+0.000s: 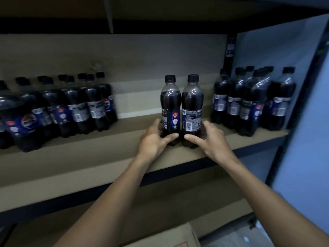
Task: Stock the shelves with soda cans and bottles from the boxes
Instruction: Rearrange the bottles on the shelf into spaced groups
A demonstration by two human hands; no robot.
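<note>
Presently the left hand (154, 139) grips the left bottle (170, 107) and the right hand (209, 139) the right bottle (192, 107) near their bases, both upright and touching between the curled fingers (170, 137).

Single head view, wide-angle: faces forward, slightly down, close to shelf (89, 157) front edge.

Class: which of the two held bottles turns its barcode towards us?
The right-hand bottle, in the right hand; the left-hand bottle, in the left hand, shows blue label art with a red circle.
</note>
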